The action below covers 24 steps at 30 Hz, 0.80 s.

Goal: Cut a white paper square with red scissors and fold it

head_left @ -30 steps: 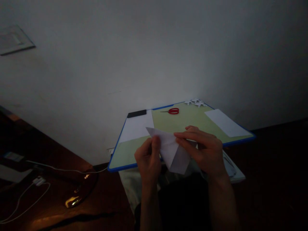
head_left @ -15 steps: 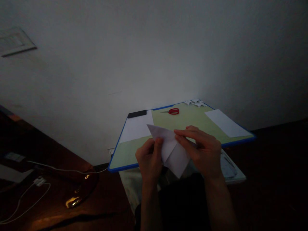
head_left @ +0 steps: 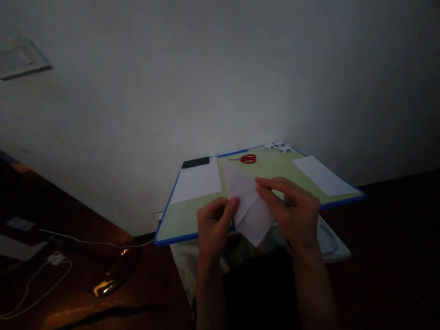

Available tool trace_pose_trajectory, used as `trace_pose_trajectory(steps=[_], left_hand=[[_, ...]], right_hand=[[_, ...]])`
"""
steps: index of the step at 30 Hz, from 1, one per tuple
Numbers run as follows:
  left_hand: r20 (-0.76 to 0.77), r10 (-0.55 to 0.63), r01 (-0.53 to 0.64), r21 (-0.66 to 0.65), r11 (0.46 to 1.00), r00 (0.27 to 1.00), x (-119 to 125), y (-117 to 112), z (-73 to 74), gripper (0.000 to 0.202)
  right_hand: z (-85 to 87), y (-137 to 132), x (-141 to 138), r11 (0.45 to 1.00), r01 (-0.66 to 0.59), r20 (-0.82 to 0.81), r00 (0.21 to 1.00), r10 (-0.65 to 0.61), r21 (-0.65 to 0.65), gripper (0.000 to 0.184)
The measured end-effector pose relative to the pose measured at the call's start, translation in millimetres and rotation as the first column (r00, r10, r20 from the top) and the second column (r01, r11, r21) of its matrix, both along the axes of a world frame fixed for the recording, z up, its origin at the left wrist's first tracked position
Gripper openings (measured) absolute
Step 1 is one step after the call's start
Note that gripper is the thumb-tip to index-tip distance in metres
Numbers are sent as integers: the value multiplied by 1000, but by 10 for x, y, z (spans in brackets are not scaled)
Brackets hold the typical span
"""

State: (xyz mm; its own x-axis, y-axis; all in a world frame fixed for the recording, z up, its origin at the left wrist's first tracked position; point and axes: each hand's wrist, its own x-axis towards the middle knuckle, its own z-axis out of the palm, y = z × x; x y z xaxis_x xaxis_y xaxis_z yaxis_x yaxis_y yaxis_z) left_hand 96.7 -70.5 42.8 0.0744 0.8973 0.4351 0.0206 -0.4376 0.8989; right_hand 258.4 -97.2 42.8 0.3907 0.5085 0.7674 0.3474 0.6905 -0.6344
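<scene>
A folded sheet of white paper point(head_left: 253, 219) is held up above the near edge of the table, one pointed corner toward the wall and another toward me. My left hand point(head_left: 216, 222) pinches its left edge, thumb on top and fingers curled beneath. On the opposite edge, my right hand point(head_left: 294, 208) grips the paper between thumb and forefinger. A diagonal fold crosses the middle of the sheet. Beyond the paper's far tip lie red-handled scissors point(head_left: 248, 159) on the green tabletop.
The blue-edged table point(head_left: 192, 217) stands against the wall. On it are a black flat object point(head_left: 195, 162), a white sheet at left point(head_left: 197, 183), another at right point(head_left: 323, 176) and small folded white pieces point(head_left: 279, 146). A white cable point(head_left: 96, 243) runs at left.
The folded paper has turned, its far tip swinging toward the scissors and away from me. Both hands have shifted slightly right with it, still gripping its edges.
</scene>
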Motion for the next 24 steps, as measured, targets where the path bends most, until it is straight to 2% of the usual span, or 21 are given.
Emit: trace_pose_trajectory(steps=[9,15,18,22,24], left_hand=[[-80,41,-39,29,999,996,-45,15,21,33],[-96,49,-42,80,996,994,-24,60,-17,27],[-48,-8,11,52,999,999,-21,53,-40,21],[16,-170,170,21,985,985,-60,22,-37,10],[28,-221,221,19,975,975,-89,21,-29,14]], right_hand=[[-27,25,26,1000,14,5,1000,-14,-21,21],[-47,48,29,999,35,7,999,-35,-11,21],[-47,48,21,998,59,-7,998,-59,-4,20],[-35,33,22,996,91,-32,995,-91,-8,18],[-41,31,30,995,100,-45,994,-100,-12,17]])
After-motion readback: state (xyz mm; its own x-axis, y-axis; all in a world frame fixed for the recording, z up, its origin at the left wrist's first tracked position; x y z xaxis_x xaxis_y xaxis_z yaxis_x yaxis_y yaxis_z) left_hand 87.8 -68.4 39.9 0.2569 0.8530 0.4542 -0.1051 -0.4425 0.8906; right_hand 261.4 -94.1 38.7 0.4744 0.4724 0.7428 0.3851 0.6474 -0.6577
